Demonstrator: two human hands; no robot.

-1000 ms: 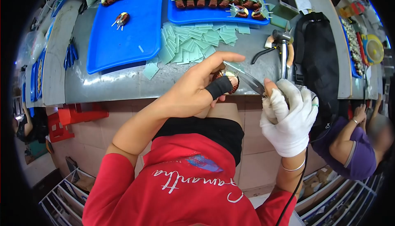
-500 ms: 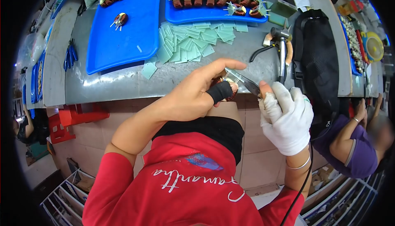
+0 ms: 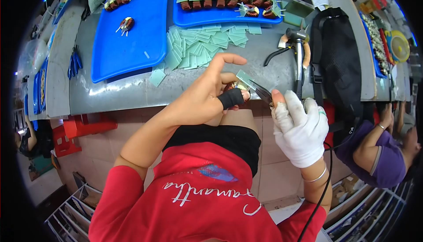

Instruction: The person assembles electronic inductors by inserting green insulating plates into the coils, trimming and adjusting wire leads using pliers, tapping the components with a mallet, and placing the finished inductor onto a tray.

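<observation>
My left hand (image 3: 207,90), with a black wrap on its thumb, pinches a copper-wound toroidal coil (image 3: 229,86) just past the table's front edge. Its index finger is stretched out above. A small green plate (image 3: 244,77) sits at the coil's wire leads. In a white glove with bare fingertips, my right hand (image 3: 299,125) closes around needle-nose pliers (image 3: 262,93). Their dark, pointed jaws reach the plate and leads; the handles are hidden in the glove.
Loose green plates (image 3: 198,46) lie on the metal table below a blue tray (image 3: 185,19) of coils. Another blue tray (image 3: 132,57) holds several coils. A hammer (image 3: 298,50), cutters (image 3: 277,56) and a black bag (image 3: 335,61) are right. A person (image 3: 379,154) sits at far right.
The green plate has turned from nearly edge-on to showing its flat face. Both hands have shifted slightly left, and my left index finger has lifted away from the plate.
</observation>
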